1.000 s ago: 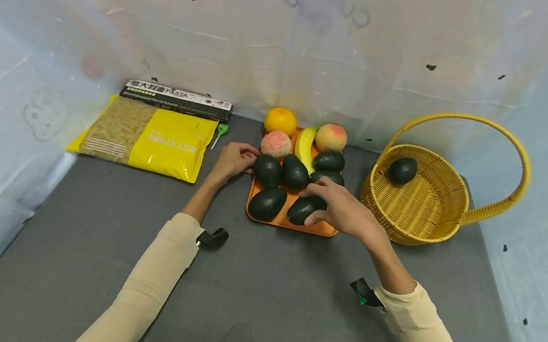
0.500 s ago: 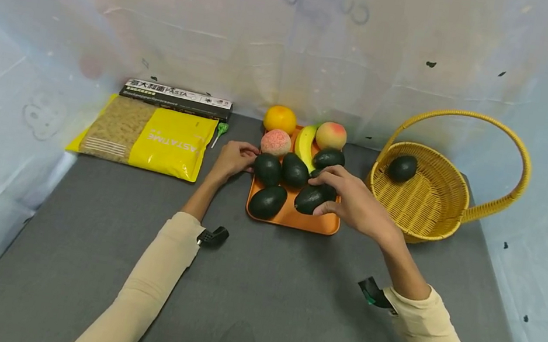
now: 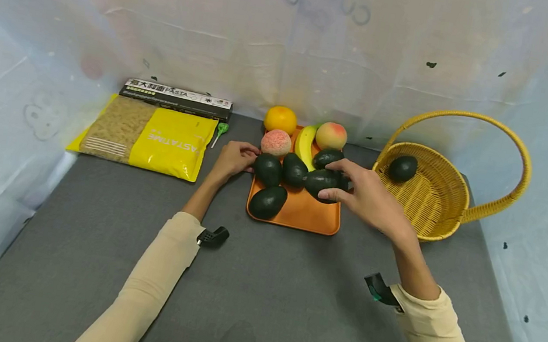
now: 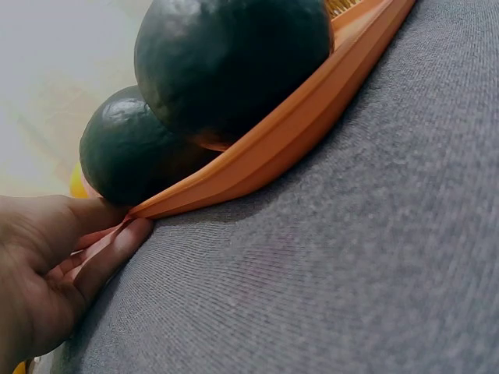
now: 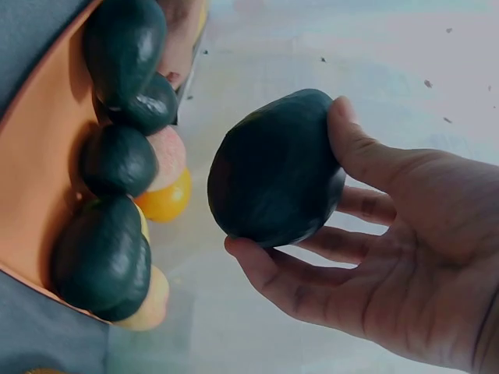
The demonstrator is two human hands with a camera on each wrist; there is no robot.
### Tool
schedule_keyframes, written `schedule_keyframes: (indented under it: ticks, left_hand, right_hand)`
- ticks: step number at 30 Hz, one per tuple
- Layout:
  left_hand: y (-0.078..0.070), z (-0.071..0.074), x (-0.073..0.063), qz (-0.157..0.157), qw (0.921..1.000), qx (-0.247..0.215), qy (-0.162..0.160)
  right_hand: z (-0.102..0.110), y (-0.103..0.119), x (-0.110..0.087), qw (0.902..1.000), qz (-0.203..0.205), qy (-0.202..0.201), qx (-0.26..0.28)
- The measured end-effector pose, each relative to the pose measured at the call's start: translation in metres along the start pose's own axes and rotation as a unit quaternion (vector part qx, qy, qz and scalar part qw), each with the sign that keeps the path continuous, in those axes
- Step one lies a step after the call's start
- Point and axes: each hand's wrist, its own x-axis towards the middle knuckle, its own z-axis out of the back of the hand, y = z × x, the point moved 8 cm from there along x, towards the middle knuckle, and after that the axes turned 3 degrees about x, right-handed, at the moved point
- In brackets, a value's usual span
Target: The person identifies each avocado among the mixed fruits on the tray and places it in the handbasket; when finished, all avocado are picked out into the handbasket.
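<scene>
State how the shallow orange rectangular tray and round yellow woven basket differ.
The orange tray is shallow, rectangular and handleless; the yellow basket is deeper, round and has an arched handle. The tray holds several fruits; the basket holds one dark green avocado. Both rest on the grey surface.

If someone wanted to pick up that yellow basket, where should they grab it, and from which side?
Probably around the top of the handle, coming down from above. It is a slim arch rising over the upright basket, with nothing touching it up there, so it should be easy to wrap a hold around.
</scene>
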Motion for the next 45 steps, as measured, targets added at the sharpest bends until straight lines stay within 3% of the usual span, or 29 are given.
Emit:
schedule_keyframes:
  ticks: [8, 15, 24, 31, 39, 45]
  left_hand:
    - [0.000, 0.001, 0.000, 0.000, 1.0000, 0.009, -0.003]
    - [-0.001, -0.002, 0.002, 0.000, 0.9998, 0.020, 0.002]
    - [-0.003, -0.002, 0.000, 0.000, 0.9998, 0.020, -0.002]
    - [-0.006, -0.002, 0.000, 0.000, 0.9999, 0.015, -0.001]
    - [-0.003, 0.000, -0.001, 0.006, 0.9999, 0.014, -0.001]
    - [0.000, 0.001, -0.001, 0.013, 0.9999, 0.006, -0.002]
  right_hand:
    - [0.030, -0.009, -0.006, 0.9963, -0.068, -0.052, -0.003]
    - [0.064, -0.019, -0.023, 0.9884, -0.112, -0.098, 0.030]
    - [0.099, -0.034, -0.042, 0.9745, -0.109, -0.156, 0.119]
    - [0.120, -0.046, -0.056, 0.9771, -0.126, -0.164, 0.050]
    - [0.135, -0.059, -0.066, 0.9674, -0.131, -0.215, 0.027]
    - [0.140, -0.072, -0.068, 0.9700, -0.144, -0.194, 0.029]
